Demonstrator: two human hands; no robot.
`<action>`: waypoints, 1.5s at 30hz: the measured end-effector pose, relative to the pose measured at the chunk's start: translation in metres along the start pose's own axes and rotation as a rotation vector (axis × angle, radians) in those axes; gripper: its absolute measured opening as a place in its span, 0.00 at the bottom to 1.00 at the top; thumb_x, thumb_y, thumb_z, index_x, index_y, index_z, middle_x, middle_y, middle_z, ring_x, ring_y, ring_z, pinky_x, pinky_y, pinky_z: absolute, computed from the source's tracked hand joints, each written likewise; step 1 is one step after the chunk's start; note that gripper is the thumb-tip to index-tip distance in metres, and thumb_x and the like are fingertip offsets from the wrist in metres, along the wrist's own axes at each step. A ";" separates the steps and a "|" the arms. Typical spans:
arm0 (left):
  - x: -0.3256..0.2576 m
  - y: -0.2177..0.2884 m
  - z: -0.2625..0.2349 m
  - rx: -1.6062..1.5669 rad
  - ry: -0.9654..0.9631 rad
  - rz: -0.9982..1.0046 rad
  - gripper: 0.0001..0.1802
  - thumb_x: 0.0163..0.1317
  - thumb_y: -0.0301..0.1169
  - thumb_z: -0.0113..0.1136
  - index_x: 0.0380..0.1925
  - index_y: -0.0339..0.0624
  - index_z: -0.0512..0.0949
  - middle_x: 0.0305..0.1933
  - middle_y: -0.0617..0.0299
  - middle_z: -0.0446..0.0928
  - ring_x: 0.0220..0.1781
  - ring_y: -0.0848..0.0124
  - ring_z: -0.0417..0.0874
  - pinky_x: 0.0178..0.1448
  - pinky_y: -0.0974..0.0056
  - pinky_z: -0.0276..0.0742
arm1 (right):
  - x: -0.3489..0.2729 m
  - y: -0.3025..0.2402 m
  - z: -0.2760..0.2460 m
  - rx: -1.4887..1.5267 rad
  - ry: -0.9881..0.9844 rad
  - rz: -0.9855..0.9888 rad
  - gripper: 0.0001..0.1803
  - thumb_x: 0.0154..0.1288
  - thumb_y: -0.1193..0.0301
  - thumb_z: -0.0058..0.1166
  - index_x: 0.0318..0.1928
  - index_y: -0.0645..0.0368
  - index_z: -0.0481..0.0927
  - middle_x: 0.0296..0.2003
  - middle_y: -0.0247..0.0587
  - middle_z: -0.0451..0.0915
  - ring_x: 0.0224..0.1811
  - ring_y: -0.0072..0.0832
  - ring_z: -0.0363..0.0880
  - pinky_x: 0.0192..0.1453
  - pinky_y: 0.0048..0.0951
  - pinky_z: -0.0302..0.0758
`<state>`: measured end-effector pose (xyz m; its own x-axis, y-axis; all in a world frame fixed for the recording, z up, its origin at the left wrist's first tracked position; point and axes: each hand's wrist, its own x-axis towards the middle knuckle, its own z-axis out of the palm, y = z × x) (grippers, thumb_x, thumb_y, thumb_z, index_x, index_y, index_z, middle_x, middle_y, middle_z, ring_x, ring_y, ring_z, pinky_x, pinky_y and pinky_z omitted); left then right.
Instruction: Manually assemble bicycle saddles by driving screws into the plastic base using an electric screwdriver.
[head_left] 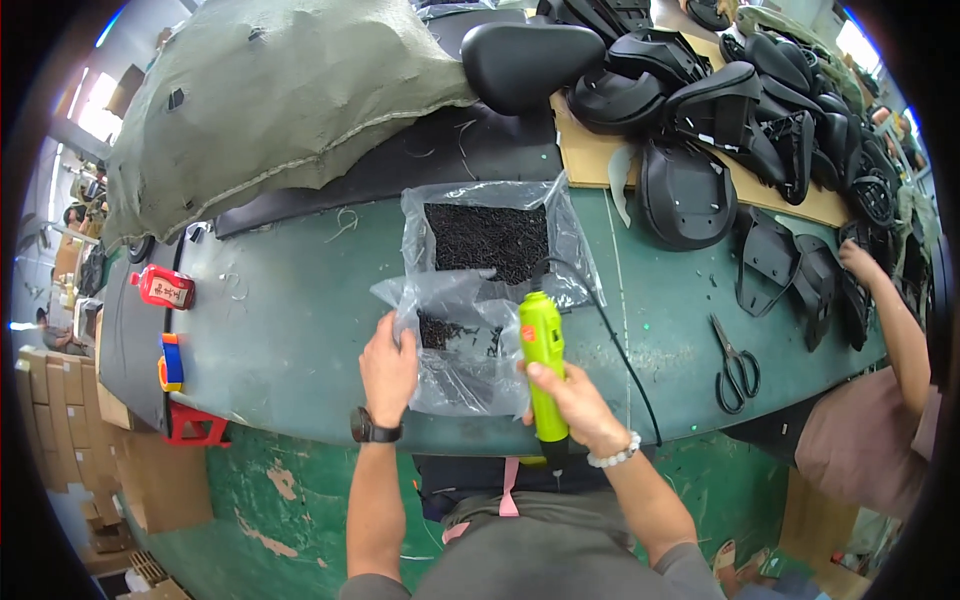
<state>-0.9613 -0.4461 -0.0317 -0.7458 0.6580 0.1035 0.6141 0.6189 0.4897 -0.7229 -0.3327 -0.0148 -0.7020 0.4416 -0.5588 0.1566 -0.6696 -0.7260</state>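
A clear plastic bag [455, 388] lies on the green table in front of me, with many small black screws [490, 242] inside and some loose near its folded mouth. My left hand [387, 365] is closed on the left edge of the bag's raised flap; part of the grip is hidden. In my right hand [580, 402] is a lime-green electric screwdriver [541, 345], its tip pointing down past the table's near edge. A black cord [618, 340] loops from its top end over the table to the right of the bag.
Black scissors [735, 368] lie at the right, near black plastic shells [685, 195] and seat parts. A grey-green sack [290, 100] fills the far left. A red bottle [163, 287] and a tape roll [171, 362] sit at the left edge. A co-worker's arm [900, 325] reaches in at right.
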 end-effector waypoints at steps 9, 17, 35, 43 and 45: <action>0.034 -0.055 -0.056 -0.528 0.035 -0.246 0.14 0.68 0.29 0.45 0.47 0.35 0.76 0.35 0.68 0.75 0.35 0.80 0.71 0.39 0.73 0.67 | 0.036 -0.026 0.070 0.057 -0.208 0.056 0.31 0.66 0.49 0.56 0.54 0.64 0.73 0.33 0.40 0.78 0.25 0.23 0.79 0.30 0.27 0.77; 0.177 -0.113 -0.049 -0.100 0.301 0.121 0.21 0.67 0.35 0.52 0.55 0.32 0.71 0.53 0.49 0.75 0.55 0.59 0.75 0.61 0.57 0.68 | 0.136 -0.067 0.114 0.318 -0.236 -0.076 0.28 0.65 0.44 0.55 0.46 0.59 0.73 0.34 0.38 0.76 0.24 0.25 0.78 0.28 0.28 0.77; 0.160 0.341 0.168 -0.871 -0.970 -0.209 0.29 0.58 0.60 0.54 0.44 0.47 0.76 0.40 0.65 0.81 0.41 0.70 0.81 0.50 0.59 0.74 | -0.153 -0.043 -0.129 0.702 0.086 -0.685 0.48 0.60 0.27 0.35 0.58 0.60 0.67 0.27 0.38 0.70 0.23 0.31 0.72 0.29 0.35 0.73; -0.048 0.206 0.037 -1.479 -0.606 -0.361 0.17 0.68 0.38 0.53 0.50 0.39 0.76 0.51 0.60 0.79 0.55 0.69 0.79 0.63 0.58 0.72 | -0.171 -0.055 -0.133 0.804 -0.275 -0.794 0.46 0.64 0.35 0.45 0.66 0.61 0.57 0.34 0.48 0.72 0.29 0.41 0.75 0.36 0.43 0.75; -0.104 0.172 0.010 -1.518 -0.509 -0.425 0.23 0.69 0.38 0.52 0.59 0.35 0.70 0.59 0.57 0.75 0.63 0.67 0.74 0.67 0.58 0.69 | -0.163 -0.069 -0.115 0.773 -0.403 -0.855 0.43 0.68 0.40 0.46 0.69 0.59 0.52 0.36 0.49 0.71 0.32 0.43 0.76 0.41 0.46 0.75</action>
<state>-0.7761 -0.4038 0.0333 -0.4400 0.8153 -0.3764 -0.6224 0.0252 0.7823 -0.5393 -0.2900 0.0801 -0.5632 0.7888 0.2461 -0.8191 -0.4938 -0.2920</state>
